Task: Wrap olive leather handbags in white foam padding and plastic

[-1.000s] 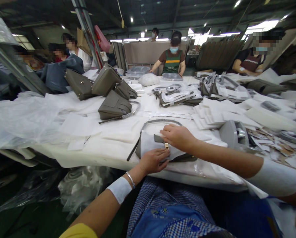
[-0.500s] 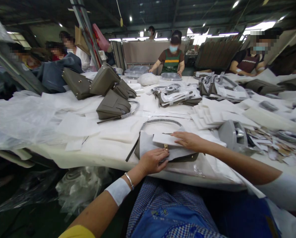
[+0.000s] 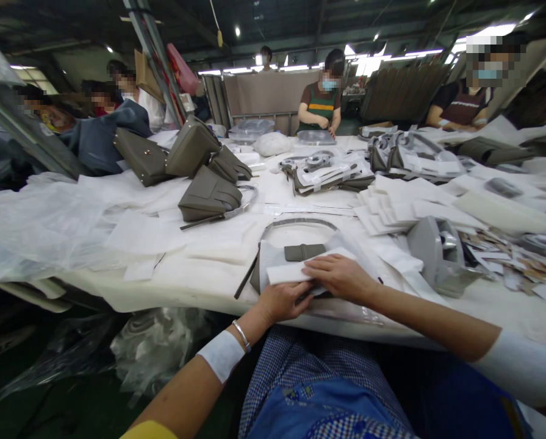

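An olive-grey handbag [image 3: 255,279] lies in front of me at the table's near edge, its curved handle [image 3: 300,222] wrapped in clear film. Thin white sheeting covers much of its front, and an olive flap tab [image 3: 304,252] shows above. Across the bag lies a white foam sheet [image 3: 284,274]. My right hand [image 3: 339,277] rests on this sheet with fingers stretched out. Just below, my left hand [image 3: 285,300] lies along the sheet's lower edge, fingers extended, fingertips partly hidden under the right hand. The gold clasp is covered.
Several olive handbags [image 3: 208,194] stand at the back left. Wrapped bags [image 3: 327,177] and stacked white foam sheets [image 3: 385,207] lie to the right, beside a grey tape dispenser [image 3: 432,250]. Clear plastic [image 3: 39,219] spreads at left. Co-workers [image 3: 323,103] are across the table.
My right hand has moved the foam sheet down and left over the gold clasp, exposing the olive tab above. My left hand has stayed nearly in place.
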The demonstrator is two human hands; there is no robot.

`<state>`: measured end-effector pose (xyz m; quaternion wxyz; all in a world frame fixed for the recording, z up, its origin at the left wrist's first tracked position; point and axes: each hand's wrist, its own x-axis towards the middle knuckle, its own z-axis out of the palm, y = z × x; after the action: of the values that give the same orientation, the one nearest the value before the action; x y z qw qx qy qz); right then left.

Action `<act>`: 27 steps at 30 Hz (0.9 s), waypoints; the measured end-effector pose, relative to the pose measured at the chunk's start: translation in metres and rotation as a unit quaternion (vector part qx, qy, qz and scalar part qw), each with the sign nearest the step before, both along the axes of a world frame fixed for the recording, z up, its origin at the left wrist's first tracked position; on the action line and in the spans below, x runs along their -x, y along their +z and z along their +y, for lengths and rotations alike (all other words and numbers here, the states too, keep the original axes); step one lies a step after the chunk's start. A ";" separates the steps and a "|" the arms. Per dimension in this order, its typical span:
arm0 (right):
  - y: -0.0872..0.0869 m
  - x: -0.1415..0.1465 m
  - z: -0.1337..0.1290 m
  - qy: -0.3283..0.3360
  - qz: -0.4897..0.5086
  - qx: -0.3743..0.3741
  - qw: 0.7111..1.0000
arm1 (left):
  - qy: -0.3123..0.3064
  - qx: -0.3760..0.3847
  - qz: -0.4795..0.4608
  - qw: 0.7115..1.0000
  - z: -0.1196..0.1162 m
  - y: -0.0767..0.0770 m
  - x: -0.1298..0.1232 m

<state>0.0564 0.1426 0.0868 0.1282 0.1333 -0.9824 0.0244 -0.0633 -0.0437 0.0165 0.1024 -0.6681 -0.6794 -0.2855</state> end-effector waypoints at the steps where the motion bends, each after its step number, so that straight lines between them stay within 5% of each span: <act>1: -0.009 -0.006 -0.002 -0.005 -0.008 -0.009 1.000 | 0.010 0.004 0.002 1.000 0.000 -0.001 -0.001; 4: -0.025 -0.018 -0.004 -0.044 -0.005 -0.023 0.999 | 0.014 0.006 0.009 1.000 -0.001 -0.003 -0.002; 13: -0.033 -0.026 -0.003 -0.088 -0.023 -0.047 0.995 | -0.015 -0.040 0.034 0.998 -0.007 -0.001 -0.009; 19: -0.043 -0.029 -0.016 -0.142 0.015 -0.023 0.990 | 0.052 -0.080 0.021 0.995 -0.012 0.026 -0.022; 23: -0.046 -0.027 -0.019 -0.152 0.021 0.008 0.988 | 0.083 -0.006 0.030 0.996 0.006 0.035 -0.023; 27: -0.049 -0.033 -0.018 -0.141 0.030 0.023 0.989 | 0.077 0.075 0.106 0.989 0.017 0.014 -0.020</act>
<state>0.0891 0.1245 0.0373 0.1632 -0.0086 -0.9862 0.0247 -0.0433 -0.0270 0.0308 0.1454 -0.6462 -0.7335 -0.1523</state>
